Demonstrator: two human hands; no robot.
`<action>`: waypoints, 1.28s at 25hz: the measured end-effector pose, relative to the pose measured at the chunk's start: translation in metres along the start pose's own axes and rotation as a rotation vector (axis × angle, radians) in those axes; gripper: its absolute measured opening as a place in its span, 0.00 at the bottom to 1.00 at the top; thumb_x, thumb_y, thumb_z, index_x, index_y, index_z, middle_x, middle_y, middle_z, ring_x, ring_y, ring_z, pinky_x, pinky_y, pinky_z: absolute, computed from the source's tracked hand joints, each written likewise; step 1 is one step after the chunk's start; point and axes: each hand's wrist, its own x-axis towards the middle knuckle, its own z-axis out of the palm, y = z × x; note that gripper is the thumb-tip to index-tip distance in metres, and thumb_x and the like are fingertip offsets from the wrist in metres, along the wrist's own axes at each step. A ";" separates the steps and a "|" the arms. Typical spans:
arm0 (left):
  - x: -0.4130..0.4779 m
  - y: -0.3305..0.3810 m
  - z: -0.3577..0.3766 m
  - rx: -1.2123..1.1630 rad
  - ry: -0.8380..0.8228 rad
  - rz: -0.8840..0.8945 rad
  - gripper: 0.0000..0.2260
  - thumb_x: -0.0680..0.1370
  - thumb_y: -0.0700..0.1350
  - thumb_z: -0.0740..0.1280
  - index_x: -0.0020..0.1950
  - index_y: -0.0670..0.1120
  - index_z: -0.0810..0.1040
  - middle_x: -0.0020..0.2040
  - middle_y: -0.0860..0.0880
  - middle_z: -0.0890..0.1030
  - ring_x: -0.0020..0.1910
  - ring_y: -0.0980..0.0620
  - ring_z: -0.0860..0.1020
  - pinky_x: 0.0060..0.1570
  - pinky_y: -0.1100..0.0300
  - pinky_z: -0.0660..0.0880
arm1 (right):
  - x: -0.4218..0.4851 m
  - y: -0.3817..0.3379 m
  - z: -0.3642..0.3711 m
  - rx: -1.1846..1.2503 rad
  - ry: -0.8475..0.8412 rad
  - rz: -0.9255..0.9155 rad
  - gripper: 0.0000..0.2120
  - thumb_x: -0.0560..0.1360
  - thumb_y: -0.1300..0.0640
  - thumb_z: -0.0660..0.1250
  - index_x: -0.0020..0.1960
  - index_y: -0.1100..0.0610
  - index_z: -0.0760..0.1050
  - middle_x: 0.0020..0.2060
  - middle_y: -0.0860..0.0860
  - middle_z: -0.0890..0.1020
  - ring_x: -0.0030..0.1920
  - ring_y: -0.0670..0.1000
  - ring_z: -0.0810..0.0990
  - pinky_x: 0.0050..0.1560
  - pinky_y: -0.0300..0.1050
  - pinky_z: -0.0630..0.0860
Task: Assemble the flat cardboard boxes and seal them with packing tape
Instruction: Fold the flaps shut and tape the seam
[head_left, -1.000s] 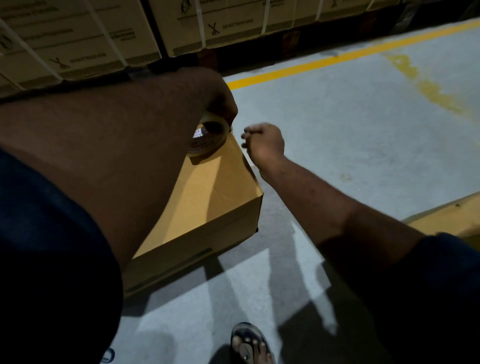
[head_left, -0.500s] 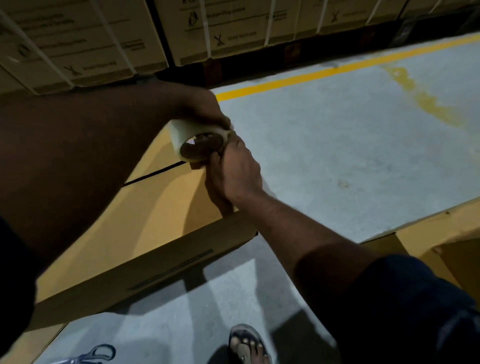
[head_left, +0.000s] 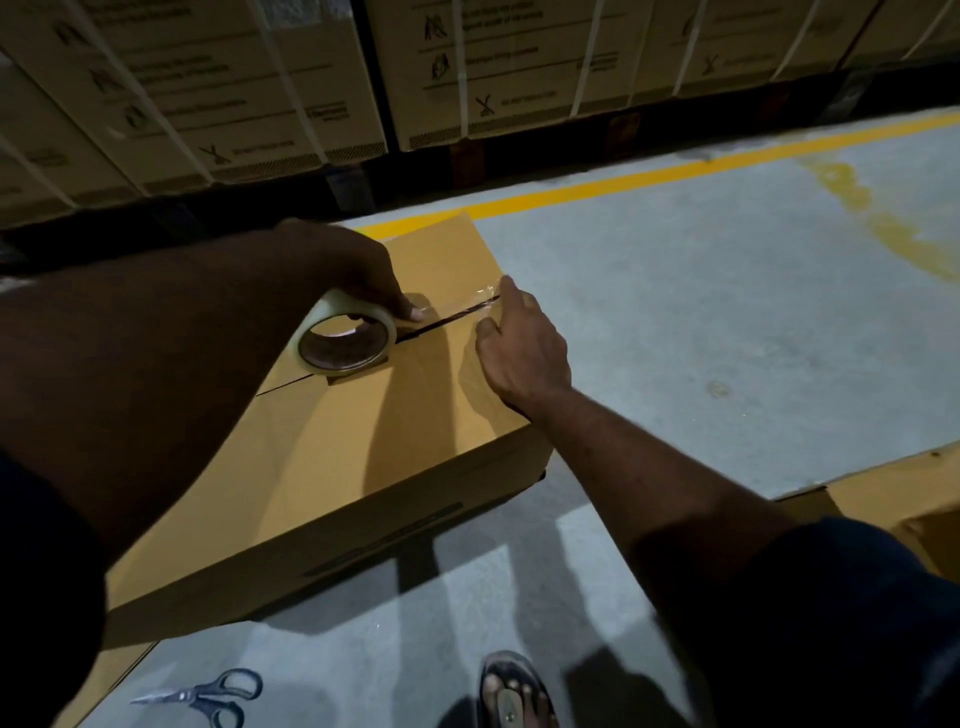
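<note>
A brown cardboard box (head_left: 363, 441) stands on the grey floor, its top flaps closed with a dark seam running across. My left hand (head_left: 358, 275) grips a roll of clear packing tape (head_left: 343, 345) that rests on the box top over the seam. A strip of clear tape (head_left: 457, 312) stretches from the roll to the box's right edge. My right hand (head_left: 519, 348) presses the tape's end down at that edge with straight fingers.
Scissors (head_left: 208, 696) lie on the floor at the lower left. A sandalled foot (head_left: 511, 691) stands below the box. More flat cardboard (head_left: 893, 493) lies at the right. Strapped cartons (head_left: 493, 67) line the back behind a yellow floor line (head_left: 675, 169).
Both hands came down onto the box top. The right hand left the roll and drew the tape end to the box's right edge; the roll now rests on the seam.
</note>
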 end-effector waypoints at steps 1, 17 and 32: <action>0.007 -0.002 0.004 -0.001 0.018 -0.019 0.23 0.67 0.66 0.75 0.31 0.45 0.83 0.25 0.51 0.81 0.32 0.50 0.79 0.37 0.58 0.71 | -0.001 0.000 0.001 -0.027 0.002 -0.025 0.27 0.83 0.49 0.55 0.80 0.54 0.56 0.72 0.55 0.69 0.64 0.57 0.74 0.57 0.51 0.72; 0.028 0.022 0.027 0.066 0.050 -0.028 0.15 0.74 0.56 0.74 0.42 0.45 0.80 0.44 0.46 0.80 0.47 0.46 0.77 0.57 0.52 0.75 | 0.001 0.001 0.021 -0.574 -0.245 -0.540 0.32 0.84 0.39 0.44 0.82 0.53 0.49 0.81 0.52 0.52 0.81 0.54 0.47 0.78 0.62 0.45; -0.072 -0.124 0.027 -0.066 -0.019 -0.040 0.21 0.71 0.63 0.73 0.46 0.44 0.85 0.39 0.46 0.83 0.34 0.51 0.80 0.29 0.64 0.73 | -0.002 0.001 0.014 -0.426 -0.253 -0.503 0.29 0.84 0.41 0.45 0.82 0.52 0.51 0.82 0.48 0.51 0.81 0.49 0.46 0.80 0.55 0.42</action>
